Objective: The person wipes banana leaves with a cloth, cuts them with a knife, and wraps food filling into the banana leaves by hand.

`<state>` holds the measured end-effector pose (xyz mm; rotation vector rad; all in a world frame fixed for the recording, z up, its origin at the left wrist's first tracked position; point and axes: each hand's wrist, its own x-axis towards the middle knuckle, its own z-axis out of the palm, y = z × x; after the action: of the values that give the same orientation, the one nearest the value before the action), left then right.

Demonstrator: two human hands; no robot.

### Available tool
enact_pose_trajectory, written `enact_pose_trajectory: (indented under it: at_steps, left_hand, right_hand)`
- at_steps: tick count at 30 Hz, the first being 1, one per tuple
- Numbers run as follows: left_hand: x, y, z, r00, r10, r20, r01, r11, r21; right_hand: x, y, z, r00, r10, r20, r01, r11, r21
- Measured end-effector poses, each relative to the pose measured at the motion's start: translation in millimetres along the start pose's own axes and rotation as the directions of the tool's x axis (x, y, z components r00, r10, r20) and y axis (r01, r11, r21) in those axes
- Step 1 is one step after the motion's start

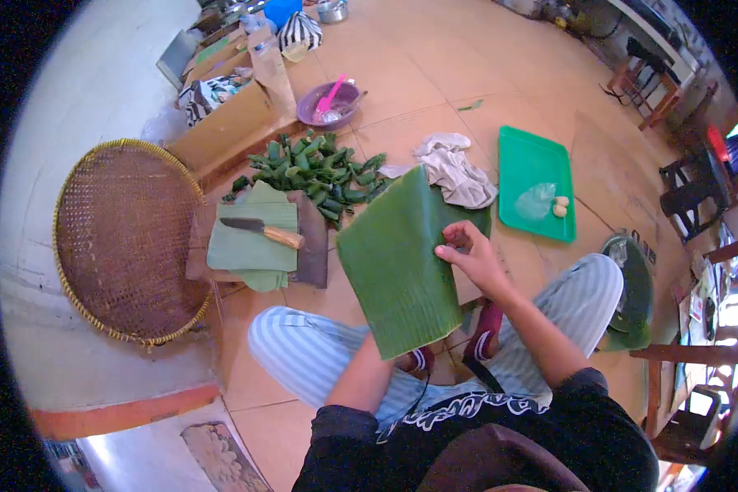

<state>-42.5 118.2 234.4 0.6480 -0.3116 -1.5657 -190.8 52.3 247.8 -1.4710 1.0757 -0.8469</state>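
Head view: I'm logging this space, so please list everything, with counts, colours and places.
large leaf: one, green, centre
cut leaves: many, green, beyond board
board: one, brown, left
pale sheets: several, pale green, on board
knife: one, brown handle, on sheets
woven basket: one, brown, far left
bowl: one, purple, beyond cut leaves
cloth: one, greyish, beyond large leaf
tray: one, green, right of cloth
plastic bag: one, clear, on tray
lumps: two, beige, on tray
edge clutter: uncounted, mixed, margins
legs: two, blue striped, lower middle
right hand: one, at large leaf
left hand: hidden
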Motion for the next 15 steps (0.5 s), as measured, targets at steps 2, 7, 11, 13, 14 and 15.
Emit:
enact_pose_trajectory:
  at_steps: [2,7,11,13,14,15]
  left_hand:
    - [0,-4,3,1.0,-0.001,-0.009,0.001,1.0,0.016]
    - [-2,-9,7,1.0,-0.017,-0.021,0.018,0.999,0.042]
    - [-4,-14,7,0.999,-0.04,-0.03,0.042,0.998,0.057]
    - [-4,-18,9,0.998,-0.045,-0.032,0.048,0.996,0.071]
    - [-3,-19,11,0.998,-0.049,-0.035,0.051,0.996,0.077]
    - [-3,-20,11,0.998,-0.053,-0.039,0.056,0.994,0.089]
  right_hand:
    - [-1,10,-2,0.999,-0.001,-0.047,0.0,1.0,-0.02]
    - [-4,27,-8,0.992,0.127,0.016,-0.127,0.972,0.195]
    - [-8,39,-5,0.975,0.223,0.009,-0.219,0.945,0.242]
    - [-7,54,-3,0.974,0.227,-0.024,-0.216,0.952,0.218]
    - [-7,62,-3,0.973,0.229,-0.041,-0.216,0.955,0.205]
    - [-8,63,-4,0.967,0.254,-0.036,-0.242,0.95,0.195]
